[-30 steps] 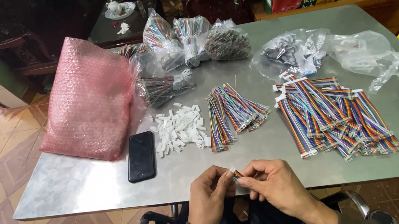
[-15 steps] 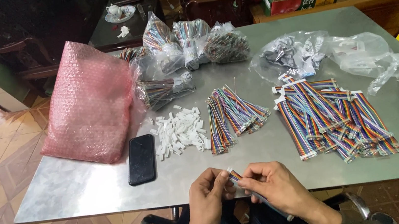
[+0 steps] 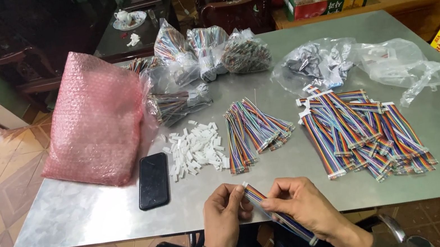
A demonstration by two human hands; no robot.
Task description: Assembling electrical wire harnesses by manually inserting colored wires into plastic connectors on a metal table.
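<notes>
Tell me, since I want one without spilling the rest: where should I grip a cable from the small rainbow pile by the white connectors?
Probably at the near end of the pile, coming from the table's front edge. The cables fan apart at the far end but bunch together near you, beside the white connectors, so pinching one tip there and drawing it toward you looks least likely to disturb the others.

Soft even light, dull glare on metal table (image 3: 101, 212), sharp, wide-angle edges

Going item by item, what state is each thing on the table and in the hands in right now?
Ribbon cable: held by both hands over the table edge.
Left hand: pinching the cable's upper end.
Right hand: gripping the cable.
Phone: screen dark, lying flat.
White connectors: loose pile.
Pink bubble-wrap bag: lying on the table.
</notes>
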